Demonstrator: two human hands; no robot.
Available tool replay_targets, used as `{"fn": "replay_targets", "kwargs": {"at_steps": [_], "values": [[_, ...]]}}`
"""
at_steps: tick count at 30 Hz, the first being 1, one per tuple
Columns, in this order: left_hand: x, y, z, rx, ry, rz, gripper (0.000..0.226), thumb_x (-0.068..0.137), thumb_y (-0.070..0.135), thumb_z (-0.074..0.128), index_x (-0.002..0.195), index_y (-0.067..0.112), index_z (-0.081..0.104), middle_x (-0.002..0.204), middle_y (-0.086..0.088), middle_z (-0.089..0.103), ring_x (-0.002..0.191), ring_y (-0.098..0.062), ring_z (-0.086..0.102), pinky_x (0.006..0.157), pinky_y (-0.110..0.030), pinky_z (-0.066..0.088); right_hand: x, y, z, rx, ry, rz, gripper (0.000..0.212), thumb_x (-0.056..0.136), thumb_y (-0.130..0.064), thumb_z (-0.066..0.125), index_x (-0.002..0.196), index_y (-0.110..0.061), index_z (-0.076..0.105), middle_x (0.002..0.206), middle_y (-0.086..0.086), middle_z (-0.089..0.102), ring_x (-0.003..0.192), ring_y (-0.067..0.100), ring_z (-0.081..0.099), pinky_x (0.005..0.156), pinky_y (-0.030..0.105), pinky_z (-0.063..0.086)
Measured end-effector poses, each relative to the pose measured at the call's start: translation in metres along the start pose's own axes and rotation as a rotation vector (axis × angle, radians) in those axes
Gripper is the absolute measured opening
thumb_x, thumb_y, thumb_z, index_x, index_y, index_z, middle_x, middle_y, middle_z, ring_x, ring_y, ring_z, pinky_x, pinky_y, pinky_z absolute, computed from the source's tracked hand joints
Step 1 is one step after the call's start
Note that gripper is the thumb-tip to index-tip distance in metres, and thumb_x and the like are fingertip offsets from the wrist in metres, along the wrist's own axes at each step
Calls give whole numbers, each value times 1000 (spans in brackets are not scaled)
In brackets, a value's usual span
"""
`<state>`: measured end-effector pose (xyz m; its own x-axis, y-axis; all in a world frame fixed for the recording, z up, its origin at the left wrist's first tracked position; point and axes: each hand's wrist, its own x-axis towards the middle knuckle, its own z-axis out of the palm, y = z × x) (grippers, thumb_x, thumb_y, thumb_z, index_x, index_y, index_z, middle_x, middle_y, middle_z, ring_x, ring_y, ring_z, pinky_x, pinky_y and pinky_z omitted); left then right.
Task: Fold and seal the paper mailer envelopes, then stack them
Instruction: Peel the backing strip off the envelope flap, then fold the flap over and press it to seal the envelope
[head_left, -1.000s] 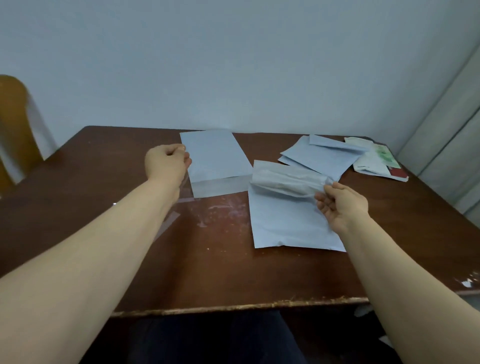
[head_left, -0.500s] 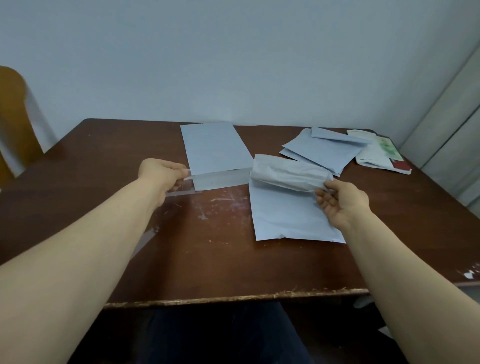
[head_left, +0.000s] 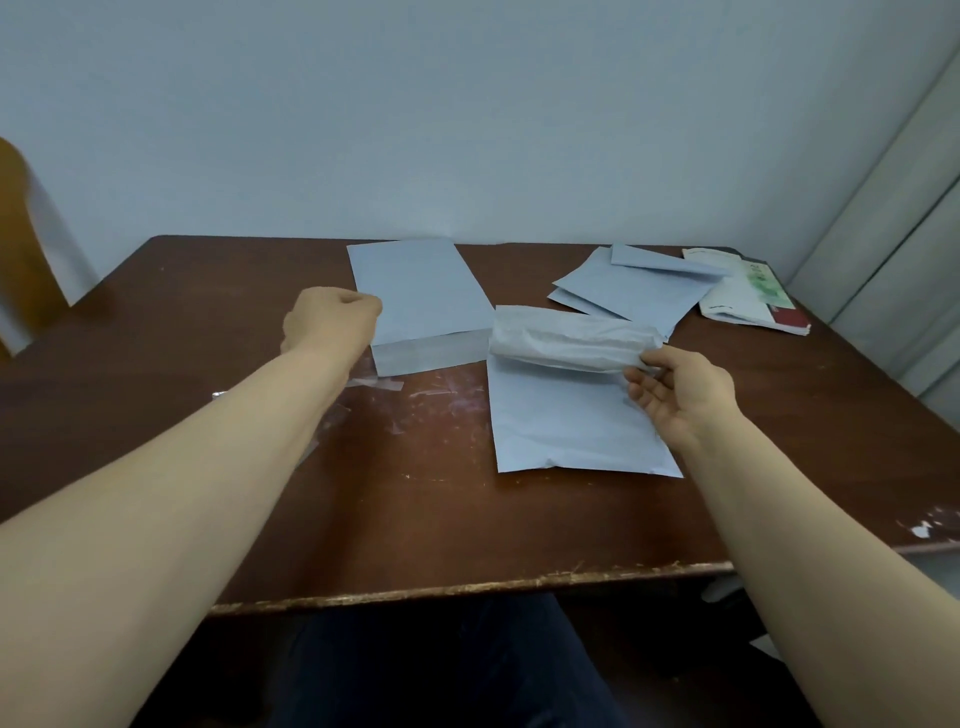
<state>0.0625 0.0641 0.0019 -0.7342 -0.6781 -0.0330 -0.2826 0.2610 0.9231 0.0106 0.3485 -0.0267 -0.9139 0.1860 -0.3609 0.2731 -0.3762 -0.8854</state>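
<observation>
Moved left hand (head_left: 332, 325), curled, grip unclear, up to flat pale-blue paper mailer (head_left: 421, 291) edge, right hand (head_left: 680, 400) still pinching crumpled white paper roll (head_left: 571, 338); sealing pending.

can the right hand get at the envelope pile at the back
Probably yes: the pile lies just beyond the right hand, nothing blocking, though it must first drop the flap it pinches.
</observation>
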Motion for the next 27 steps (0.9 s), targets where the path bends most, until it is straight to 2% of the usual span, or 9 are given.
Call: {"fn": "replay_targets", "kwargs": {"at_steps": [2,4,7,11,13,19,22,24,27], "values": [[-10,6,11,72,-40,88,24,81,18,49,82,31,69,98,9,68,93,-23,57,81,-28,46,-2,-1,-4,-13,-18,-9,8,82,3,58,81,-4,55,79,12,61,57,17,66,48,24,51],[-22,14,23,72,-137,114,23,84,17,45,80,11,67,85,1,71,69,-25,61,64,-29,44,-5,-3,-9,-22,-38,-19,8,81,4,58,83,-4,57,80,13,63,62,18,68,49,24,50],[-40,25,37,87,-316,-13,35,92,30,40,92,2,61,77,-13,71,56,-26,62,48,-23,37,-10,-5,-15,-41,-71,-32,9,80,4,59,85,-3,60,81,13,67,65,19,70,50,24,50],[-59,33,48,45,-564,-207,56,90,58,41,106,5,52,87,-21,71,63,-27,66,46,-23,38,-14,-6,-22,-87,-105,-56,13,80,6,60,84,-6,63,75,9,72,71,20,72,52,24,50],[-63,34,54,-67,-585,-253,49,88,53,52,110,9,51,88,-18,72,68,-25,69,49,-23,42,-15,-7,-24,-100,-120,-61,14,81,6,59,84,-7,63,73,8,73,74,20,72,53,24,50],[-60,31,67,-230,-540,-208,32,80,0,67,110,11,61,92,-11,68,65,-16,67,49,-21,44,-13,-11,-32,-70,-127,-25,26,81,-4,40,80,-1,66,90,16,72,78,27,70,59,29,51],[-56,31,69,-192,-544,-132,35,77,-2,70,109,14,66,102,-8,66,70,-17,61,55,-22,49,-9,-18,-33,-111,-92,-34,19,85,-19,54,83,-5,68,86,11,73,70,20,66,53,25,51],[-54,33,70,-191,-549,-125,27,78,3,71,103,12,69,101,-9,67,71,-18,61,55,-22,48,-6,-21,-33,-223,-82,-103,9,80,-10,70,89,-8,69,84,8,72,69,15,68,54,24,55],[-53,36,72,-164,-518,-93,18,80,7,70,98,11,71,95,-10,70,68,-16,60,57,-23,48,-2,-26,-35,-313,-134,-179,24,73,8,71,91,-8,69,89,8,72,78,16,69,75,24,58]]}}
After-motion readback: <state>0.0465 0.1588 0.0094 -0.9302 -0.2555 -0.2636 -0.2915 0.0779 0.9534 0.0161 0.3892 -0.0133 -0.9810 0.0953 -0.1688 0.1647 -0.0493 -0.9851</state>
